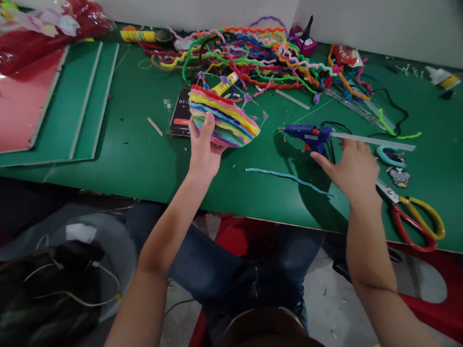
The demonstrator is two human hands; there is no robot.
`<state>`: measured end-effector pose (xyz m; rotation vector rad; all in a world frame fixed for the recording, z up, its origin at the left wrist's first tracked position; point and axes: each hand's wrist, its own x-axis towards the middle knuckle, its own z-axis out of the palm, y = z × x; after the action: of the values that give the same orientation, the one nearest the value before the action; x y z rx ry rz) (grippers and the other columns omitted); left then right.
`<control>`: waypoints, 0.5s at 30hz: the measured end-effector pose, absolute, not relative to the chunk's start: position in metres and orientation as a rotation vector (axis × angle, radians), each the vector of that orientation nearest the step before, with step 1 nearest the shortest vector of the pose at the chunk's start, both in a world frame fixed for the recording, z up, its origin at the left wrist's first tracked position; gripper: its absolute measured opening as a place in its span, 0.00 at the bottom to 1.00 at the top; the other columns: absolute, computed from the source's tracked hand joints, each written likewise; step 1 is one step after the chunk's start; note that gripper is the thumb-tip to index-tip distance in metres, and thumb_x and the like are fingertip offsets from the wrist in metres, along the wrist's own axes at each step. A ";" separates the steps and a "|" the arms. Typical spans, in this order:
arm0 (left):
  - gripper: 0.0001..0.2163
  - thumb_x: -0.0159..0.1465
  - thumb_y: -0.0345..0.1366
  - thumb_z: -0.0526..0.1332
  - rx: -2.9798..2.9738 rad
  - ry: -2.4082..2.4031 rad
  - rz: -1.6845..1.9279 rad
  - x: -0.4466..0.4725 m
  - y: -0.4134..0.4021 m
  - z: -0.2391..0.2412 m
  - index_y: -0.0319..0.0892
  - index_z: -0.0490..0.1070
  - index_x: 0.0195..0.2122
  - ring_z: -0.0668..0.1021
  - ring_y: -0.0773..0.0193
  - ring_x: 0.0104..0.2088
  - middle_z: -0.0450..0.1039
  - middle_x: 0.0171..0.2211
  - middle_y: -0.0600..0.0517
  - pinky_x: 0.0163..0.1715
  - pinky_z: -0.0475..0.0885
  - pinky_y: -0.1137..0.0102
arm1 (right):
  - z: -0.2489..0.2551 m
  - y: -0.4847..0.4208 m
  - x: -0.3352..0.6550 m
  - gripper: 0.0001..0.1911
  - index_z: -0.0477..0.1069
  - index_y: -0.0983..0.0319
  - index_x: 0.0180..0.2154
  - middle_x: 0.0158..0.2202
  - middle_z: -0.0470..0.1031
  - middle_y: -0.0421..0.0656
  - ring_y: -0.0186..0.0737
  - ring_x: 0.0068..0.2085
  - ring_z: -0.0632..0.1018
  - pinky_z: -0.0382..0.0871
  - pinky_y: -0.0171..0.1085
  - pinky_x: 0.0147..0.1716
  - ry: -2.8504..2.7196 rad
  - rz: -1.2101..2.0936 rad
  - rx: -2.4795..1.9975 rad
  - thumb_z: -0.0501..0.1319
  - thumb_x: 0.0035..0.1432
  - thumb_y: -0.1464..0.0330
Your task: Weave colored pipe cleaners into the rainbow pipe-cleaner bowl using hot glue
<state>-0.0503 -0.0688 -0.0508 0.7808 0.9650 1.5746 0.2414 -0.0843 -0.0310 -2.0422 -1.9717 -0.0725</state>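
My left hand is closed on a rainbow-striped piece made of fuzzy pipe cleaners, thumb on its front face. Thin loops with small purple tufts stick out behind its upper edge. At the right, a blue hot glue gun has a long clear glue stick in its back end. My right hand is right beside the gun's handle, thumb stretched out and apart from the fingers. The fingertips are partly hidden under the glue stick. A single blue pipe cleaner lies on the table between my hands.
Scissors with red and yellow handles lie by my right wrist. A phone is behind the striped piece. Many coloured pipe cleaners are heaped at the back. Green boards and a red board lie left.
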 end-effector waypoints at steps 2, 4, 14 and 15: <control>0.24 0.53 0.57 0.65 0.773 0.971 1.566 -0.050 -0.070 -0.050 0.55 0.65 0.47 0.67 0.52 0.61 0.66 0.57 0.53 0.52 0.73 0.59 | -0.027 -0.102 0.237 0.24 0.69 0.62 0.40 0.37 0.73 0.54 0.53 0.38 0.72 0.56 0.43 0.29 -1.933 -0.209 -2.072 0.61 0.52 0.48; 0.23 0.53 0.57 0.65 0.767 0.983 1.562 -0.050 -0.071 -0.048 0.56 0.65 0.47 0.66 0.53 0.61 0.67 0.56 0.54 0.53 0.72 0.59 | -0.027 -0.114 0.224 0.18 0.70 0.60 0.35 0.32 0.73 0.49 0.49 0.34 0.72 0.56 0.41 0.28 -2.014 -0.145 -1.989 0.62 0.54 0.52; 0.26 0.53 0.58 0.64 0.794 0.999 1.554 -0.049 -0.071 -0.049 0.57 0.63 0.51 0.66 0.53 0.61 0.66 0.56 0.53 0.52 0.72 0.61 | -0.054 -0.099 0.140 0.09 0.74 0.59 0.38 0.39 0.76 0.46 0.44 0.41 0.72 0.64 0.41 0.37 -2.575 0.290 -1.379 0.56 0.62 0.66; 0.26 0.54 0.58 0.64 0.796 0.997 1.559 -0.049 -0.072 -0.049 0.58 0.63 0.51 0.66 0.53 0.61 0.66 0.56 0.53 0.52 0.72 0.62 | -0.054 -0.099 0.138 0.09 0.73 0.60 0.37 0.38 0.75 0.46 0.44 0.41 0.72 0.64 0.41 0.37 -2.576 0.299 -1.362 0.54 0.63 0.68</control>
<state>-0.0491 -0.0717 -0.0489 0.7963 0.9966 1.5590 0.1378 -0.0988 -0.0543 -1.3617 -2.5757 0.2992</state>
